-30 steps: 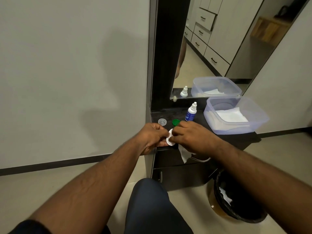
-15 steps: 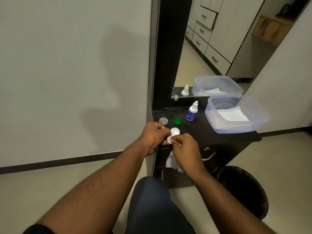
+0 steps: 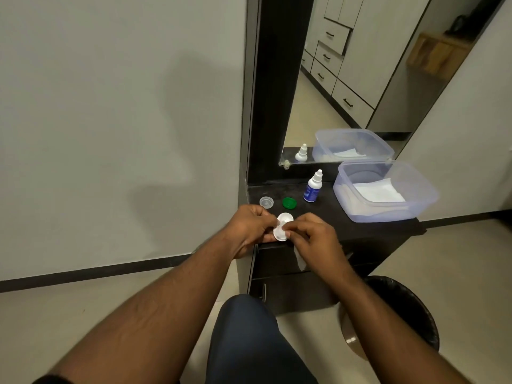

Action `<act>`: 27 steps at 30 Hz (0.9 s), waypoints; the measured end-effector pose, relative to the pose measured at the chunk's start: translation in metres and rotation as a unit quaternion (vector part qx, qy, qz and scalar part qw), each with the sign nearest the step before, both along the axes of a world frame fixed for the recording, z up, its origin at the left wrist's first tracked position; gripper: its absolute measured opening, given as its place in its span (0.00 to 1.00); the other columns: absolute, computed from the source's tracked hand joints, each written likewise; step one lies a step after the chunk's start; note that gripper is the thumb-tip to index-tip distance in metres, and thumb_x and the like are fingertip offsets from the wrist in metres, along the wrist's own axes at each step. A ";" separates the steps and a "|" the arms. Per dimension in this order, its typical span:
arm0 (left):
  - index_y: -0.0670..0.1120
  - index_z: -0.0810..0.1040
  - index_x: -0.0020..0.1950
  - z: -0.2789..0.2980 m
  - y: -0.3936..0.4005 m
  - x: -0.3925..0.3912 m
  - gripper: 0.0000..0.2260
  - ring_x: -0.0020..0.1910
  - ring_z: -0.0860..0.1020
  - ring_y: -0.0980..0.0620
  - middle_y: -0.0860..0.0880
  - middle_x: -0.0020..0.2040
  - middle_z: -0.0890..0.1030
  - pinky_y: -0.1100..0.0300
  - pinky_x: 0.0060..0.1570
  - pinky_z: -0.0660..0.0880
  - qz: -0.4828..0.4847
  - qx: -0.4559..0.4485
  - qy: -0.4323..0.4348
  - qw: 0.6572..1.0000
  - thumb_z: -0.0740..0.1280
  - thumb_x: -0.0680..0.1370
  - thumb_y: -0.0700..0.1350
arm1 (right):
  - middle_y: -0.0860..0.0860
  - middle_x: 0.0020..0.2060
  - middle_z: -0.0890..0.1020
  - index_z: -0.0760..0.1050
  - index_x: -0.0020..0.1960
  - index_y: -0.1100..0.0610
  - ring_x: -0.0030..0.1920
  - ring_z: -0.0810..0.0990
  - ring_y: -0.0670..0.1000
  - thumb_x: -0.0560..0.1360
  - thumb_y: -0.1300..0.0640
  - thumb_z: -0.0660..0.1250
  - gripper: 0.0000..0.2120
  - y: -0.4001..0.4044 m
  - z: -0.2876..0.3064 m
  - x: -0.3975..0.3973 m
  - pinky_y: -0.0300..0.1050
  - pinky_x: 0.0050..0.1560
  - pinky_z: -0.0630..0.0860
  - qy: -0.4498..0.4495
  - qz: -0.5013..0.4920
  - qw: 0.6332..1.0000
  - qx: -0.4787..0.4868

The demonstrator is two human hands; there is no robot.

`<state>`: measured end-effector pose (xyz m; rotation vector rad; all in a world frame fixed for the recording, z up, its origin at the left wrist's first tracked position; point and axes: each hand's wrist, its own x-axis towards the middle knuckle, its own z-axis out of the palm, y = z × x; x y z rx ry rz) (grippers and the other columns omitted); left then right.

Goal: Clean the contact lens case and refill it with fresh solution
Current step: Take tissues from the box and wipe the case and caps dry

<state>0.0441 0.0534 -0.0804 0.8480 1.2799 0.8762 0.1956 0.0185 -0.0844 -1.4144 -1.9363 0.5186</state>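
A: Head view, middle of the frame: where is the white plastic twin-well contact lens case (image 3: 283, 227)?

B: Between both hands, just above the near edge of the black counter (image 3: 346, 217). Its long axis runs from upper right to lower left in the frame, one well towards the mirror and the other towards the person.

A: Who has it?

B: The left hand (image 3: 249, 228) pinches its left side, fingers closed on it. The right hand (image 3: 313, 239) is curled at the case's right edge, fingertips touching the nearer well. A bit of white tissue (image 3: 299, 257) hangs below that hand; I judge it is gripped there for wiping, though the grip itself is hidden.

A: So both hands are equally near?

B: Yes, both touch it. The wells open upward towards the camera, so the right fingers need only press down and inward to wipe.

A: And the refill?

B: The small white dropper bottle with a blue label (image 3: 312, 187) stands upright, above and right of the case, nearer the right hand. The round green cap (image 3: 289, 202) and the clear cap (image 3: 266, 202) lie just beyond the case, upper left of it. Both wells look uncapped, so capping is not yet done.
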 end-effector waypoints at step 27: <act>0.35 0.79 0.49 0.007 0.003 -0.007 0.05 0.37 0.84 0.46 0.38 0.40 0.84 0.56 0.36 0.83 -0.021 -0.051 -0.052 0.997 0.64 0.78 0.35 | 0.56 0.40 0.81 0.82 0.46 0.61 0.39 0.79 0.54 0.66 0.66 0.74 0.09 0.033 0.003 0.003 0.43 0.36 0.75 -0.243 0.189 0.933 0.186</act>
